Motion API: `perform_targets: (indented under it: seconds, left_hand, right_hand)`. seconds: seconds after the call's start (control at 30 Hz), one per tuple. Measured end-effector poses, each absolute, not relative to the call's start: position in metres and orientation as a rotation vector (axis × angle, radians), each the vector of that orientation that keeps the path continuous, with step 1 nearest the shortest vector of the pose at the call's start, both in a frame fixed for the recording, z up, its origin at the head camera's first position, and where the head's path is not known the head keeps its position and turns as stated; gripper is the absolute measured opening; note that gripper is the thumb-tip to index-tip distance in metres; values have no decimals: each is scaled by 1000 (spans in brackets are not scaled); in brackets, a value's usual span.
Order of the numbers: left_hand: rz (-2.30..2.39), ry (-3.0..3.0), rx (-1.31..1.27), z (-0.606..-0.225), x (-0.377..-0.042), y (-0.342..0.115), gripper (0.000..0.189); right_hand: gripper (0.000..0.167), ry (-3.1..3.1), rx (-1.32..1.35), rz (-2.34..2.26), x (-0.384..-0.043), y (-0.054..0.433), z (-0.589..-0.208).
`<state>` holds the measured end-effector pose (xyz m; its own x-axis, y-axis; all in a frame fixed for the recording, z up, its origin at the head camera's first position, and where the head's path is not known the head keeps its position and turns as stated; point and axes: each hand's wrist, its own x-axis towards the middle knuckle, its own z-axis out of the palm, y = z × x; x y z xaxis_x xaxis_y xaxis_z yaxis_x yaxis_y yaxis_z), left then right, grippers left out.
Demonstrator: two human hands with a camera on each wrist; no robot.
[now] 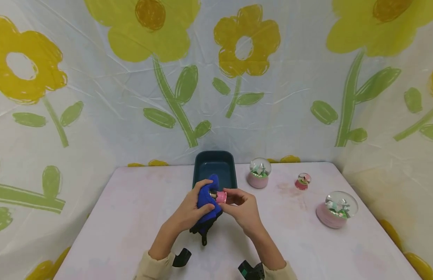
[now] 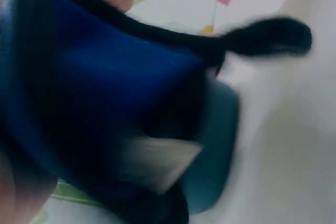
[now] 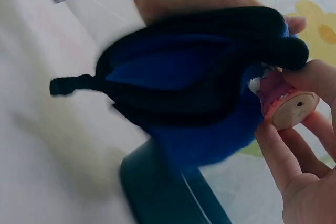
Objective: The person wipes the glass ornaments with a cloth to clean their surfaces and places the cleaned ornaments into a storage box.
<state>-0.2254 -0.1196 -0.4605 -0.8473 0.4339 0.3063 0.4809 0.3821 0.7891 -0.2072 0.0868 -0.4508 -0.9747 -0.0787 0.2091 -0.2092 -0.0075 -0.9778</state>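
My left hand [image 1: 184, 212] grips a blue cloth [image 1: 204, 200] with black edging and a hanging loop, bunched up in front of me. With thumb and fingertips, my right hand [image 1: 246, 210] pinches a small snow globe [image 1: 221, 197] by its pink base. Its glass end presses against the blue cloth, which hides part of it. The right wrist view shows the pale underside of the globe's base [image 3: 295, 109] with a small dark spot. In the left wrist view the cloth is blurred, and a white tag [image 2: 163, 162] hangs at its edge.
Just beyond my hands, a dark teal tray [image 1: 216, 171] stands at the table's back edge. On the right are a medium snow globe [image 1: 258, 179], a tiny one [image 1: 302, 182] and a large one [image 1: 332, 216], all with pink bases. A flower-print cloth hangs behind.
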Motion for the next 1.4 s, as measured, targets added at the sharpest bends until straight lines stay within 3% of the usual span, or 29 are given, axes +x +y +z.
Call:
perform_targets:
  seconds: [0.17,0.3,0.5,0.73,1.03,1.4]
  left_hand:
    - [-1737,-2397,-916,-471,-225,-113,68]
    - [-1859,-2331,-898,-469,-226,-109,58]
    - [-2078,-2257,-838,-467,-230,-109,47]
    - [-2060,-2274,-850,-464,-226,-109,44]
    - [-1756,-2303,-951,-464,-218,-104,33]
    - [-2014,-2117,-821,-471,-221,-91,29]
  right_hand:
    - [34,-2173,202,2193,-203,88,-444]
    - [33,-2193,214,2157,-199,89,-435]
    - [45,-2201,562,1851,-189,90,-421]
    - [50,-2110,946,1357,-204,101,-440]
    - [37,-2534,951,1604,-208,118,-429]
    - [56,-2207,1180,1144,-212,117,-436]
